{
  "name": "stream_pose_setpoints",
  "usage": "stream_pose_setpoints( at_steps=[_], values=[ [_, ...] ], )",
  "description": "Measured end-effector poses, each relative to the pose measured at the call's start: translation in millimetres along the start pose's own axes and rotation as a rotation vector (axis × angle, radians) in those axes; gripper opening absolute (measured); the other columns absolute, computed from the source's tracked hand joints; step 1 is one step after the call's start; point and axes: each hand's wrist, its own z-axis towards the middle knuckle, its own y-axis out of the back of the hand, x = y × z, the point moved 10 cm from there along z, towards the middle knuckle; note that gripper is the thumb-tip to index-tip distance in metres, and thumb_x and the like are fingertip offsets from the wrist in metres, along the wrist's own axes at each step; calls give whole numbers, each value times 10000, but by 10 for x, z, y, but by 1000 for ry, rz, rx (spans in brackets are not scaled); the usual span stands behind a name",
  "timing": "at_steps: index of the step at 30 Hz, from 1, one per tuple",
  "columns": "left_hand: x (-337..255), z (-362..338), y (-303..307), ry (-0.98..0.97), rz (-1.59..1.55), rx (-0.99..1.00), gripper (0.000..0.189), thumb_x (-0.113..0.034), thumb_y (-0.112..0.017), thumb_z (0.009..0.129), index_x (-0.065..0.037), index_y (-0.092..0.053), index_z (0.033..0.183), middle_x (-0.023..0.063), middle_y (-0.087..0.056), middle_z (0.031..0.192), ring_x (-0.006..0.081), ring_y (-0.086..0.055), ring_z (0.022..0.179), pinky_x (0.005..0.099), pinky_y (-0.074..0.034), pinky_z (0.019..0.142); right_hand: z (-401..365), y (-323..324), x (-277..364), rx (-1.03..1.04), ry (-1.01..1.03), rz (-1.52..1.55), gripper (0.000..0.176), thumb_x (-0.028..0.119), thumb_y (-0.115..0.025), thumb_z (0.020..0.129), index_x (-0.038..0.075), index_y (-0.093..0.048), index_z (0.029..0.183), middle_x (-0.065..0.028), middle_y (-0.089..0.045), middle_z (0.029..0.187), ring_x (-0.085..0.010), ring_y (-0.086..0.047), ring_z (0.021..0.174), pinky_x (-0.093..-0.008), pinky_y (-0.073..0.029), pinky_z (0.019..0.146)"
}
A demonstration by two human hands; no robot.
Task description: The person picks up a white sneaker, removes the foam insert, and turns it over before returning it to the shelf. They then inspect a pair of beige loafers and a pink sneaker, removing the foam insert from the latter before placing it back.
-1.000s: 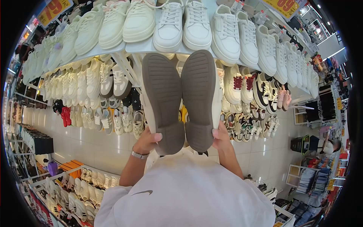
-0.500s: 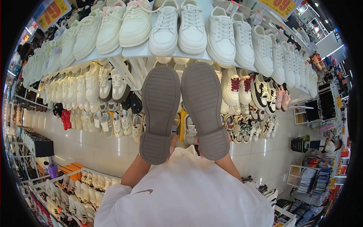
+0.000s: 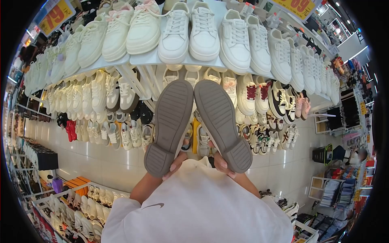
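Observation:
Two shoes with ribbed grey-brown soles and low heels are held up before me, soles facing the camera. My left hand grips the left shoe near its heel. Around the heel end of the right shoe, my right hand is closed in the same way. The toes lean toward each other, nearly touching, while the heels are spread apart. The uppers are mostly hidden behind the soles, and some of the fingers are hidden too.
A shelf of white sneakers curves across just beyond the shoes, with more rows below. Another shoe rack stands at the lower left. Tiled floor lies between. At the right are a black basket and a person.
Both shoes have tilted, toes drawing together and heels swinging outward. They have dropped slightly, and more of my fingers shows at the heels.

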Motion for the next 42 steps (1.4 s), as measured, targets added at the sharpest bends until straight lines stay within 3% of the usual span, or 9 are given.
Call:
stream_pose_setpoints(
  at_steps=[2,6,8,10,16,19,22,31,42],
  values=[
    [-14,-20,49,-10,16,-35,1141,-555,-761,714,-5,-135,1493,300,-552,911,375,-661,631,372,-599,486,-5,188,-62,-181,-77,-178,825,567,-489,878,-48,-351,1412,-311,-568,1143,-425,-651,655,-431,-514,495],
    [-84,-44,167,-69,196,-186,1097,-555,-710,758,-21,-112,1507,312,-549,966,398,-667,637,383,-590,471,-237,392,173,-1120,-368,-1027,790,507,-448,927,-89,-279,1416,-303,-596,1061,-408,-660,613,-414,-544,456],
    [-135,-53,241,-75,272,-247,1047,-542,-676,790,-20,-122,1508,317,-544,1019,413,-668,676,413,-593,497,-238,383,234,-1037,-181,-965,760,435,-516,905,-84,-296,1416,-273,-566,1152,-372,-623,806,-418,-527,621],
    [-197,-159,358,-62,295,-309,1001,-530,-650,807,-12,-152,1505,316,-538,1104,435,-667,788,466,-595,570,-319,299,270,-385,278,-381,751,318,-674,837,-52,-367,1413,-218,-493,1374,-310,-545,1214,-434,-476,970],
    [-273,-557,666,36,393,-565,754,-409,-641,855,41,-392,1405,227,-530,1323,359,-598,1132,556,-525,867,-535,476,455,-449,285,-758,660,208,-652,863,-44,-374,1406,-174,-524,1336,-296,-538,1218,-416,-466,987],
    [-452,-608,639,2,715,-807,756,-377,-682,846,32,-386,1408,170,-541,1321,284,-561,1191,450,-502,944,-523,450,522,-551,263,-817,659,187,-667,850,-45,-382,1396,-163,-526,1332,-278,-531,1225,-407,-460,992],
    [-552,-505,535,31,1006,-930,758,-397,-646,863,38,-371,1419,175,-508,1365,293,-555,1205,424,-480,975,-562,493,627,-801,281,-918,804,266,-771,792,-64,-364,1401,-181,-546,1315,-278,-548,1219,-405,-466,1008],
    [-684,-171,159,119,1590,-1173,848,-270,-750,834,44,-263,1453,162,-481,1347,211,-505,1201,340,-428,1009,-215,231,659,-1080,124,-1409,686,114,-715,846,-3,-363,1423,-99,-558,1260,-177,-550,1123,-343,-456,949],
    [-700,-468,328,-188,969,-855,926,-343,-683,848,-66,-131,1538,89,-364,1492,209,-395,1340,363,-332,1100,-453,609,531,-760,413,-850,648,43,-627,866,13,-334,1444,-93,-538,1290,-189,-534,1177,-361,-441,977]
  ],
)
